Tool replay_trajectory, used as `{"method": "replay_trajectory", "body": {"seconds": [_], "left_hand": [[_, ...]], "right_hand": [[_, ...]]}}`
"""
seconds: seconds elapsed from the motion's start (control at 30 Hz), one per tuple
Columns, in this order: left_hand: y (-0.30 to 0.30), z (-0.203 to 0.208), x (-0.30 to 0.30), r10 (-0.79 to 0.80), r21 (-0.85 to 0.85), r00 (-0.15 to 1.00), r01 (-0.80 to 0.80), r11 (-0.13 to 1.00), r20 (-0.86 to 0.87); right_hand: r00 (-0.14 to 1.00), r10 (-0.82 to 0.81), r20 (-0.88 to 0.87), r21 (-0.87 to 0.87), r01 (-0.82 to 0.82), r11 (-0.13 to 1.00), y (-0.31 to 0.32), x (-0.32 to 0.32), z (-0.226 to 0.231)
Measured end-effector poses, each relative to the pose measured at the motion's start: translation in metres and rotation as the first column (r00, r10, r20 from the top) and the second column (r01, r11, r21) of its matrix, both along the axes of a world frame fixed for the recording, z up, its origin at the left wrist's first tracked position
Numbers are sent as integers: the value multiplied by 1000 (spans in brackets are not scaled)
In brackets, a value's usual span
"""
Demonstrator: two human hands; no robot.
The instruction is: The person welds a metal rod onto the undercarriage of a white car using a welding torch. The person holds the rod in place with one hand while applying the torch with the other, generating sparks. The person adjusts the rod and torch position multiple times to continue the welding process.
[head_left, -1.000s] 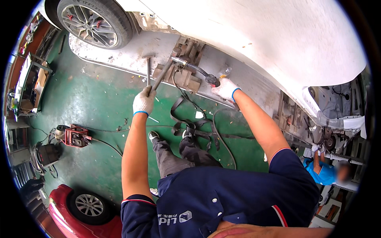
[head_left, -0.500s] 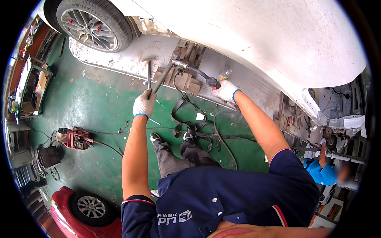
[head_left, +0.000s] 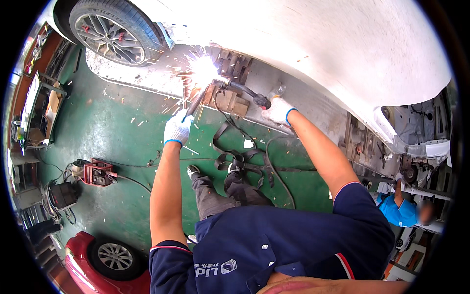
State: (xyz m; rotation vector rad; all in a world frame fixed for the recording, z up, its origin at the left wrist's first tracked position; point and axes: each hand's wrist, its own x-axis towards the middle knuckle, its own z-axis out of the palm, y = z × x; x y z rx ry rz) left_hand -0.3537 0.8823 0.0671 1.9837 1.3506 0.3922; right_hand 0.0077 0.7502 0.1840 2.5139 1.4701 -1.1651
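My left hand [head_left: 177, 128], in a white glove with a blue cuff, is closed round the handle of a hammer [head_left: 197, 102]; glare hides its head. In my gloved right hand [head_left: 280, 110] is a welding torch [head_left: 245, 89] with a dark curved neck, its tip pointing left. At that tip burns a bright welding arc [head_left: 203, 68], throwing orange sparks down and to the left. The arc sits beside the lower edge of a white car body [head_left: 293, 39], by some rusty metal blocks [head_left: 230, 100]. What the tip touches is lost in the glare.
A car wheel [head_left: 112, 36] stands on the pale platform [head_left: 117, 73] at upper left. Black straps [head_left: 240, 159] and a hose [head_left: 280, 179] lie on the green floor by my feet. A red machine [head_left: 98, 172] stands left, a red car [head_left: 81, 259] lower left. A person in blue [head_left: 397, 210] is at right.
A bright arc with flying sparks has appeared at the torch tip, hiding the hammer head and the second hammer beyond it. Both hands have stayed nearly in place, still gripping their tools.
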Motion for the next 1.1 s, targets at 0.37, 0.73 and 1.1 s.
{"method": "replay_trajectory", "body": {"seconds": [0.37, 0.73, 1.1], "left_hand": [[7, 19, 4, 155, -293, 980, -114, 949, 122], [13, 15, 4, 206, -380, 963, -128, 916, 172], [13, 15, 4, 195, -371, 972, -133, 919, 134]], "right_hand": [[952, -223, -208, 126, 253, 959, -39, 0, -47], [927, -247, -284, 101, 285, 953, -23, -8, -57], [907, -251, -339, 67, 289, 955, -17, -9, -30]]}}
